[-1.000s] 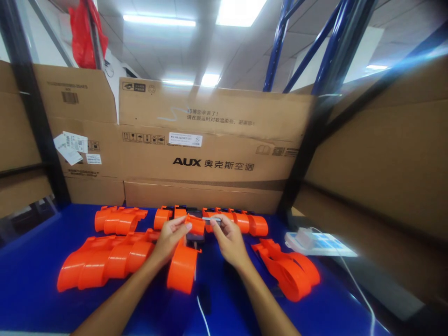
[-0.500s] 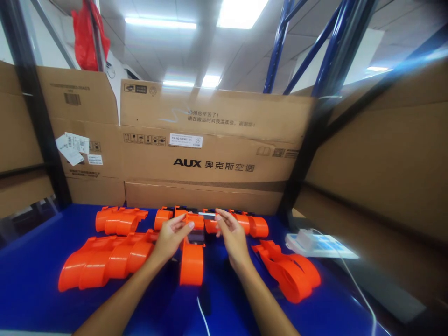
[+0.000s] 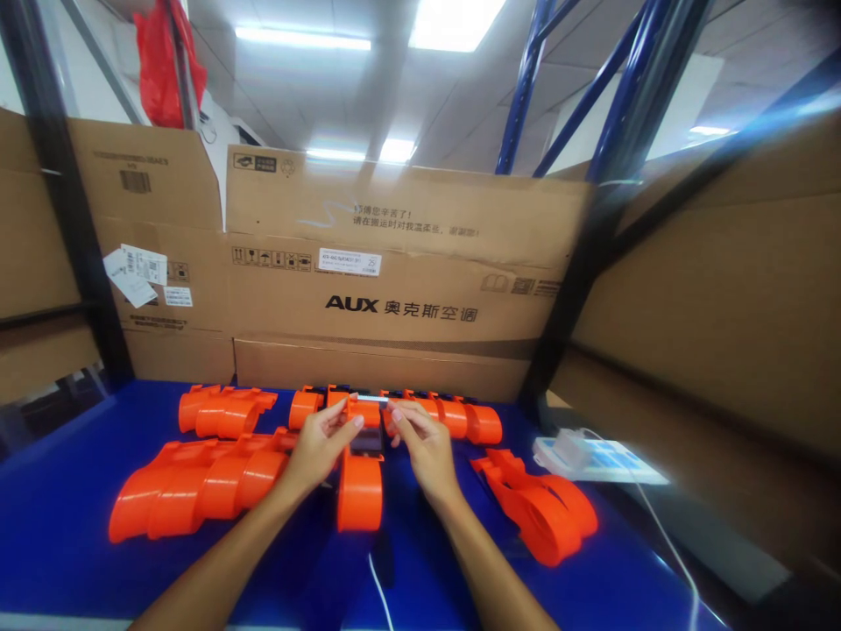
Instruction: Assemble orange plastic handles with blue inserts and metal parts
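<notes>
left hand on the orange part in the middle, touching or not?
Touching. The head view shows the left hand with its fingers wrapped on the top end of the orange part, no gap visible between them.

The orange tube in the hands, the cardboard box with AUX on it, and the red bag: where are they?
Orange tube [image 3: 359,491], head view, its round front end.
Cardboard box [image 3: 407,280], head view, its front wall above the letters.
Red bag [image 3: 167,66], head view, its hanging middle.

Right hand [image 3: 420,447] has closed toward left hand [image 3: 321,443] over the now end-on orange part [image 3: 359,489]; metal strip [image 3: 373,399] apparently raised.
</notes>
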The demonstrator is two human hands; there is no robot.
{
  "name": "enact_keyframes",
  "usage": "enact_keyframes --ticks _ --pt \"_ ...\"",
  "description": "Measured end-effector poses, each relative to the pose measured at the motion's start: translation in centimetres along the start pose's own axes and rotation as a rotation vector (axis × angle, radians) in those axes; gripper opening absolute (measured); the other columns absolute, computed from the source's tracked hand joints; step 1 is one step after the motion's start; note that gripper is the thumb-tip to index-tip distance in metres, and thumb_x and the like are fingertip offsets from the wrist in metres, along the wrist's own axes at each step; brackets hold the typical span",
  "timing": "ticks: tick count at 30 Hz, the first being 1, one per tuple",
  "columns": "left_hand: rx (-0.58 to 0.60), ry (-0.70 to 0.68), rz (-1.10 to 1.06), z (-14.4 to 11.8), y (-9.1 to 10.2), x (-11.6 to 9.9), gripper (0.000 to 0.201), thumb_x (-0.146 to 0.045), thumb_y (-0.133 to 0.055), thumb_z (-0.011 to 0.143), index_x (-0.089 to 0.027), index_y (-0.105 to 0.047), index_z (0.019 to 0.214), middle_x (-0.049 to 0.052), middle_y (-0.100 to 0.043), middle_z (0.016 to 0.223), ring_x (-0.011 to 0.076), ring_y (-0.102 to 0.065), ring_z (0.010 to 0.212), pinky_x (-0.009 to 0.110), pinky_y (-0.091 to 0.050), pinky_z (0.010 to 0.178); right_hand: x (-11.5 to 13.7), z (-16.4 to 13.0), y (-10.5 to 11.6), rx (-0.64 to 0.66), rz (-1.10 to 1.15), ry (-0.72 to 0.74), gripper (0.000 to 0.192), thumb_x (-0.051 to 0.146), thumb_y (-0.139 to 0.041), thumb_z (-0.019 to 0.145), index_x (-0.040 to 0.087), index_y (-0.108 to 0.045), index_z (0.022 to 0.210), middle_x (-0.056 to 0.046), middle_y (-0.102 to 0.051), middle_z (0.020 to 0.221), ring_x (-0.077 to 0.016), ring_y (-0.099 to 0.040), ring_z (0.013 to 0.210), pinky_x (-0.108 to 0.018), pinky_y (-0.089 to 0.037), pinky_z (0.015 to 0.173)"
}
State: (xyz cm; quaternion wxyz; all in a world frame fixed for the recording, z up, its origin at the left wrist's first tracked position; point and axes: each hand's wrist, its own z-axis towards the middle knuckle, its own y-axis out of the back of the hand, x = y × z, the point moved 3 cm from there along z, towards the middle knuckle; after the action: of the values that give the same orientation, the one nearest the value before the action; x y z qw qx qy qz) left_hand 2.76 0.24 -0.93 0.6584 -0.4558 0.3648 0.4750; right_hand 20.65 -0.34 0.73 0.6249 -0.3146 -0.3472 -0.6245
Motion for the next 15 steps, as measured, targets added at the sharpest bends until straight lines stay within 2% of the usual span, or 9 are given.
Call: enact_keyframes --ticks 5,9,12,15 --pt "0.063 0.041 -0.039 0.2 -0.3 -0.4 0.03 -0.031 -0.08 0.07 -0.014 -0.074 0.094 0.01 -0.076 0.091 0.0238 -0.069 0.088 0.032 -0.053 0.081 -0.6 0.0 -0.7 0.095 -0.041 0.007 0.029 0.046 -0.064 0.087 0.025 -0.077 0.101 -0.007 -0.063 0.105 -0.0203 -0.06 0.088 -0.029 -0.052 0.061" --pt "0.056 0.051 -0.018 0.4 -0.1 -0.5 0.042 -0.028 -0.082 0.068 -0.015 -0.072 0.106 0.007 -0.075 0.089 0.0219 -0.069 0.088 0.031 -0.052 0.084 -1.2 0.1 -0.3 0.081 -0.05 -0.029 0.035 0.047 -0.061 0.089 0.023 -0.074 0.11 -0.007 -0.067 0.102 -0.02 -0.061 0.083 -0.03 -0.051 0.062" --pt "-0.054 0.027 -0.062 0.3 0.2 -0.7 0.049 -0.032 -0.081 0.069 -0.015 -0.069 0.114 0.005 -0.074 0.083 0.018 -0.068 0.077 0.029 -0.053 0.078 -1.8 -0.1 -0.3 0.074 -0.139 -0.041 0.036 0.044 -0.056 0.092 0.022 -0.068 0.119 -0.007 -0.07 0.098 -0.0207 -0.062 0.082 -0.032 -0.051 0.068" --pt "-0.19 0.033 -0.211 0.2 0.8 -0.9 0.045 -0.041 -0.079 0.071 -0.013 -0.069 0.106 0.003 -0.072 0.077 0.0152 -0.065 0.063 0.027 -0.053 0.066 -1.8 -0.8 -1.0 0.249 -0.483 0.058 0.03 0.027 -0.055 0.092 0.024 -0.065 0.121 -0.008 -0.067 0.105 -0.0233 -0.059 0.097 -0.037 -0.046 0.084"
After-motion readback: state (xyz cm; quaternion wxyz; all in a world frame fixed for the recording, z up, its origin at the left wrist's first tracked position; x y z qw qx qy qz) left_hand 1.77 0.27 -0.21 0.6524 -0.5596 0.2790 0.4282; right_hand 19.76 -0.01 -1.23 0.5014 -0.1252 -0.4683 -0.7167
